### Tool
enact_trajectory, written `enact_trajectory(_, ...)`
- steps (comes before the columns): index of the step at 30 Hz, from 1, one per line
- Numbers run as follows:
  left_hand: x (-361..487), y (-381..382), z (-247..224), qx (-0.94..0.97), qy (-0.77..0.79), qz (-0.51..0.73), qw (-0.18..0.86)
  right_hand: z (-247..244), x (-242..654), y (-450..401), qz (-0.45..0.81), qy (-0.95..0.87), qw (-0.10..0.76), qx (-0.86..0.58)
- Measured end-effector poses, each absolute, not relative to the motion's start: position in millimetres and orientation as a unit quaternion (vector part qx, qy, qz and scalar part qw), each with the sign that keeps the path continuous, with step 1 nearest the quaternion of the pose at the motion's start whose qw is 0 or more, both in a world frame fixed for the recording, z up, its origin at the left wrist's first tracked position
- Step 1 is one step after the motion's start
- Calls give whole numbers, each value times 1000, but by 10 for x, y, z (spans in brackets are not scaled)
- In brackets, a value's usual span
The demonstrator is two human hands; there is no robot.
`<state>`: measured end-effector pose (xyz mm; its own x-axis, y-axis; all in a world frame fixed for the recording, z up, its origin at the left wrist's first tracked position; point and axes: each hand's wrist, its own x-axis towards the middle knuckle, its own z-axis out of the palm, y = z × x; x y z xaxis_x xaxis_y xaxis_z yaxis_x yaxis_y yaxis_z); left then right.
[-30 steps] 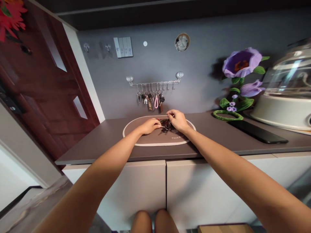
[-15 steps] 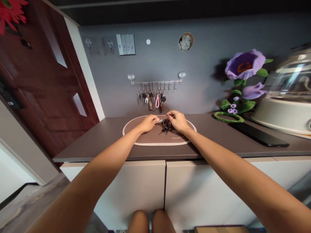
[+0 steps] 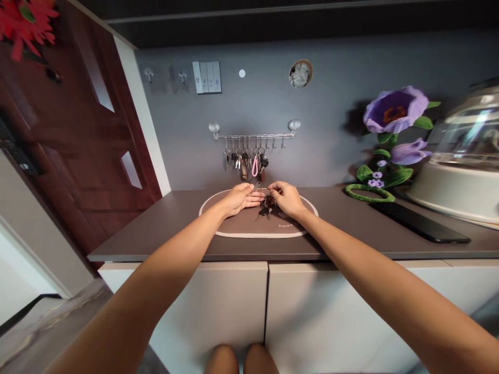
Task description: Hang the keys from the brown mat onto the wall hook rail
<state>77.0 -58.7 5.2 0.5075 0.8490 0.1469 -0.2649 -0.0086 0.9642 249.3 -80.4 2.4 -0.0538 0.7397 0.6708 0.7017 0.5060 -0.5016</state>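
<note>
My left hand [image 3: 239, 199] pinches a small flat silver-grey metal piece [image 3: 257, 186] between thumb and forefinger, its free end tipped up. The other fingers of that hand stretch toward a bunch of keys [image 3: 265, 212]. My right hand [image 3: 287, 199] is closed at the top of this bunch, thumb and forefinger pressed together; the exact part gripped is hidden. Dark-headed keys hang or lie below the fingertips, over a brown oval mat [image 3: 234, 227] with a pale rim. Whether the metal piece is joined to the bunch I cannot tell.
Behind my hands, a clear hook rail [image 3: 253, 137] on the grey wall carries several key sets, one with a pink loop [image 3: 255, 166]. To the right are a black phone [image 3: 421, 222], a purple fabric flower [image 3: 395, 110] and a cream appliance [image 3: 456, 192]. A red-brown door [image 3: 93, 156] stands left.
My left hand has turned, its lower fingers now extended under the keys, and the metal piece has swung from nearly level to tilted up. My right hand keeps its pinch. The view has shifted slightly.
</note>
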Motion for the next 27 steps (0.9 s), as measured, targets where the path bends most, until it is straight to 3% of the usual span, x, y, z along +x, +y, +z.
enact_trajectory(11, 720, -527, 108, 506, 182, 461, 706, 22, 2468, -842, 44, -742, 488, -458)
enact_trajectory(27, 703, -538, 176, 491, 142, 497, 702, 53, 2353, -934, -62, -815, 457, -352)
